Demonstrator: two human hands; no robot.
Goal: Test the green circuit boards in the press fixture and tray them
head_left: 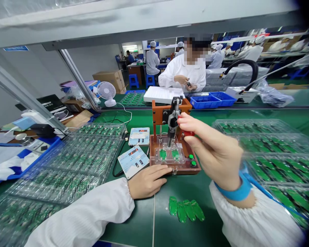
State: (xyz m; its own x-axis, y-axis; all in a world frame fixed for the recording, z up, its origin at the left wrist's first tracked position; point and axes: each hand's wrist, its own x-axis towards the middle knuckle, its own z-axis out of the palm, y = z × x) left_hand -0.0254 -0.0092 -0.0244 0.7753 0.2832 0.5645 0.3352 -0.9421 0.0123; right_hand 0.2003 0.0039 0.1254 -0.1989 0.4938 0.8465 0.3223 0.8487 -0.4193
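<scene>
A brown test fixture [173, 164] with an orange upright and a toggle clamp [173, 120] stands on the green bench. Two small green circuit boards [169, 154] lie under its clear plate. My right hand [213, 151] is closed on the clamp's red handle [187, 132]. My left hand [148, 180] rests on the bench with fingers curled, its fingertips touching the fixture's front edge. Several loose green boards [185, 209] lie in front of the fixture.
Clear trays of green boards are stacked at the left [67, 168] and the right [278, 151]. Two small display units [134, 160] sit left of the fixture. Across the bench a person in white [185, 73] works by blue bins [212, 100]; a fan [106, 92] stands at the back left.
</scene>
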